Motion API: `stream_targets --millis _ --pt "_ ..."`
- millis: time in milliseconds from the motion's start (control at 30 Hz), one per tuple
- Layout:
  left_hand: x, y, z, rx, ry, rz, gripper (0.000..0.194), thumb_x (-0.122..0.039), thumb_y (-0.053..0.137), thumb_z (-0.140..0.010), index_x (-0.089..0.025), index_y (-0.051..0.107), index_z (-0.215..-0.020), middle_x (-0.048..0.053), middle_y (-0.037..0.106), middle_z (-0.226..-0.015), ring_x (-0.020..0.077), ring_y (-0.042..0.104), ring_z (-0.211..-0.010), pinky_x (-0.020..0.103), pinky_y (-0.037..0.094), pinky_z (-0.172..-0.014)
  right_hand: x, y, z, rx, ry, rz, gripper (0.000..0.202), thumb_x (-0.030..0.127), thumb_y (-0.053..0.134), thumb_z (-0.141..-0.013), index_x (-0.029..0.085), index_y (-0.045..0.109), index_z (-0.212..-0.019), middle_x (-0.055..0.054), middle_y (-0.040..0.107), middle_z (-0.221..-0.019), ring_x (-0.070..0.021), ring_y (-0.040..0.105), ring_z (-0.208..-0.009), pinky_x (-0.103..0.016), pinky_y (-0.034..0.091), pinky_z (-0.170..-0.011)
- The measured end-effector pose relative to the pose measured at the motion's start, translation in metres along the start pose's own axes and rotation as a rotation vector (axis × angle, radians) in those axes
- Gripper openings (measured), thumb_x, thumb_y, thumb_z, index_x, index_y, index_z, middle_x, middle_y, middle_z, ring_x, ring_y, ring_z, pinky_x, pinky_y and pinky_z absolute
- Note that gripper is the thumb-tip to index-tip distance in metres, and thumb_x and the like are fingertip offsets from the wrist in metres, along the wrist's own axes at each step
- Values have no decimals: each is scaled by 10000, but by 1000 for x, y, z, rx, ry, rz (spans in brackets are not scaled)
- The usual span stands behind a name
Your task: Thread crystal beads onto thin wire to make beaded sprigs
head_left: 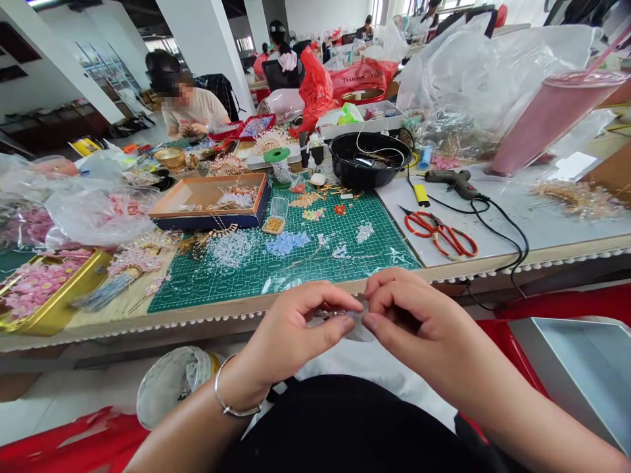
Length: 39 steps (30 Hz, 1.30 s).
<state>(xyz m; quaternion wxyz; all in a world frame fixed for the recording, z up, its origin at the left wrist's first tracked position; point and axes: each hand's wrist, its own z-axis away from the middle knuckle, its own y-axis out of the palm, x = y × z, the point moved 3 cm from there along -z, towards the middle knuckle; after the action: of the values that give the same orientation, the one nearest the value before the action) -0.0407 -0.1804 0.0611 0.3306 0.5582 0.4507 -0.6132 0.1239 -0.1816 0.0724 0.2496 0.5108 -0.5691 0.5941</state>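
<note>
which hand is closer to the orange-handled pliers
Right. The right hand is below and slightly left of the orange-handled pliers in the picture; the left hand is farther left.

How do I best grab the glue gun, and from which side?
Probably take the glue gun by its handle, your right hand coming from the near right. It lies on its side, handle angled toward you and to the right, nozzle end pointing left. Mind the cord leaving the handle's end.
</note>
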Motion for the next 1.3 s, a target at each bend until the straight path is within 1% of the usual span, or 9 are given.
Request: stream_targets --millis 133,233,400,533,700,900,1067,1167,1300 --pt "-4 0 -4 20 -33 -10 107 -192 607 -841 -226 668 -922 -6 651 -922 113 580 -851 239 449 -781 -4 2 0 -23 -18 37 122 144 546 -835 219 592 -751 -32 545 -925 -171 546 -913 -290 448 -733" --pt "0 3 -6 14 -67 42 117 -206 635 -823 -219 664 -935 0 648 -936 108 577 -854 223 453 -770 -5 3 3 -22 -32 64 146 135 535 -851 218 605 -752 -27 559 -926 -158 550 -903 -292 445 -774" --pt "15 10 -7 -9 -155 406 293 -183 713 -755 -233 615 -1027 -11 631 -859 96 589 -798 229 475 -752 -7 1 9 -111 -87 104 144 134 535 -851 206 588 -738 -37 564 -899 -169 555 -888 -309 451 -766" --pt "24 13 -6 -22 -214 602 212 -183 728 -740 -179 642 -934 -1 633 -782 94 596 -715 246 485 -727 -8 0 13 -148 -122 132 136 130 535 -851 209 597 -759 -45 562 -904 -184 560 -888 -322 462 -753" --pt "25 13 -5 -76 -184 613 127 -173 739 -720 -164 673 -829 -5 606 -780 91 580 -664 236 472 -664 -8 3 14 -126 -121 135 141 128 536 -846 215 606 -760 -45 565 -895 -185 566 -873 -310 472 -727" --pt "22 14 -3 -97 -128 540 97 -171 722 -742 -179 680 -829 0 607 -807 89 569 -683 227 466 -667 -7 4 16 -111 -77 134 146 140 514 -863 218 575 -755 -41 548 -915 -174 549 -886 -305 462 -741" --pt "20 12 1 -141 -104 477 160 -176 723 -745 -206 665 -891 -10 607 -806 82 547 -711 201 449 -679 -4 3 20 -132 -89 202 113 108 513 -811 220 510 -792 -49 514 -961 -142 503 -718 -269 442 -537" --pt "19 12 2 -148 -108 445 187 -178 732 -731 -192 656 -901 1 610 -803 101 544 -734 216 452 -696 -1 1 23 -160 -122 235 146 72 503 -764 217 490 -767 -61 505 -982 -161 520 -786 -276 452 -555" --pt "19 12 2 -145 -103 425 184 -174 731 -732 -195 657 -898 1 609 -812 100 545 -753 209 452 -707 1 0 24 -171 -147 249 150 73 495 -767 212 486 -713 -64 510 -950 -172 541 -820 -272 458 -556"
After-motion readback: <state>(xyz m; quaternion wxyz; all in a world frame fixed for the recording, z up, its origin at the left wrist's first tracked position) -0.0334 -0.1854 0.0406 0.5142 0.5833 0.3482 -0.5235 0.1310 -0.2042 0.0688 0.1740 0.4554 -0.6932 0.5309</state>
